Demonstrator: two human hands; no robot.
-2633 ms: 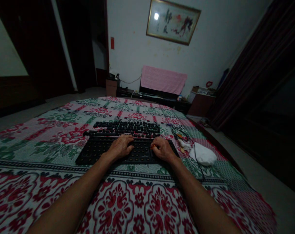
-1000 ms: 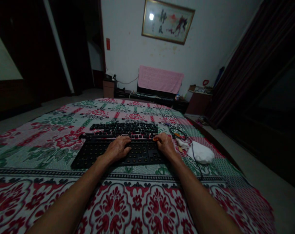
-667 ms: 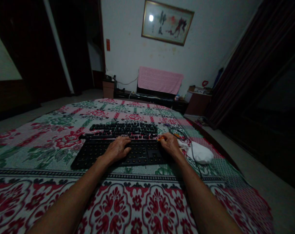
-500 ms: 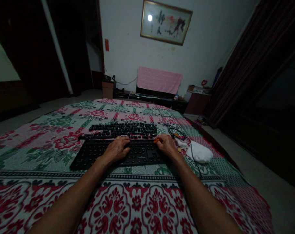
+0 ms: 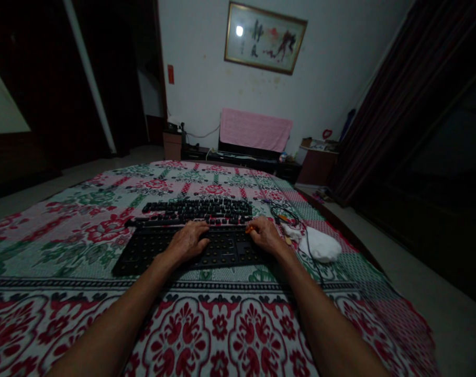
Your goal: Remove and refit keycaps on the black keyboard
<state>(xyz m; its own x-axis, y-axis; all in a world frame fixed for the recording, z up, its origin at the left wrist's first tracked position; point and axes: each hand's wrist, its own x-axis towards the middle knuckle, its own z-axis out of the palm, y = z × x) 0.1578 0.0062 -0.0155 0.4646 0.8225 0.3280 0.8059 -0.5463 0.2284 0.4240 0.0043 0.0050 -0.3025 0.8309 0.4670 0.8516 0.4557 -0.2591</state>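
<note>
A black keyboard base [image 5: 151, 250] with bare switch holes lies on a flowered bedspread [image 5: 84, 225]. Behind it, rows of black keycaps [image 5: 198, 208] sit on the cloth. My left hand [image 5: 186, 242] rests on the middle of the base, its fingers curled down onto it. Over the base's far right corner, my right hand [image 5: 266, 235] pinches a small orange tool [image 5: 248, 228], whose tip points left at the top rows. The light is dim, so the tool's shape is unclear.
A black cable [image 5: 290, 214] loops just right of the keyboard, next to a white lump of cloth [image 5: 320, 245]. The bed's edge drops to the floor on the right. Across the room, a pink cloth [image 5: 255, 130] covers a low cabinet.
My right hand moved from the base's right middle up to its far right corner, swung briefly out toward the cable, and came back. My left hand stayed in place.
</note>
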